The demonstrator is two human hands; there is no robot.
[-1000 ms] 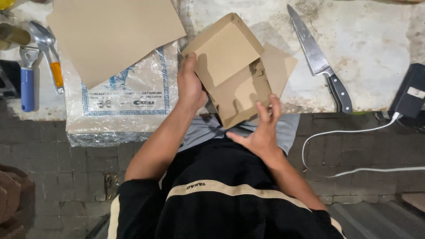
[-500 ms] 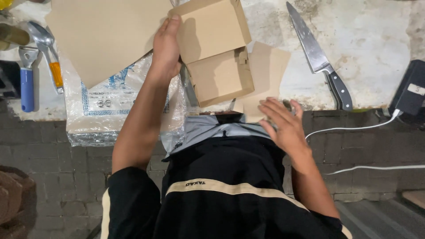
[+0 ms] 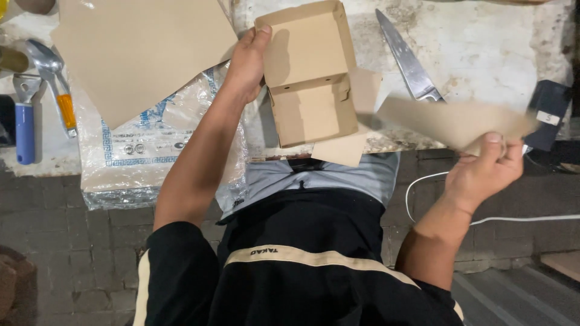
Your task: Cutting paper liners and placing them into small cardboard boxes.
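The folded cardboard box (image 3: 311, 75) was gripped by the left hand (image 3: 248, 63); the right hand (image 3: 483, 172) pinched a flat cardboard sheet (image 3: 450, 121).

Motion-blurred cardboard sheet (image 3: 447, 121) in the right hand (image 3: 483, 175); top-edge-cropped brown sheet (image 3: 139, 48).

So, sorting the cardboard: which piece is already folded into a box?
The open box under the left hand; the big sheet and the right hand's piece are flat.
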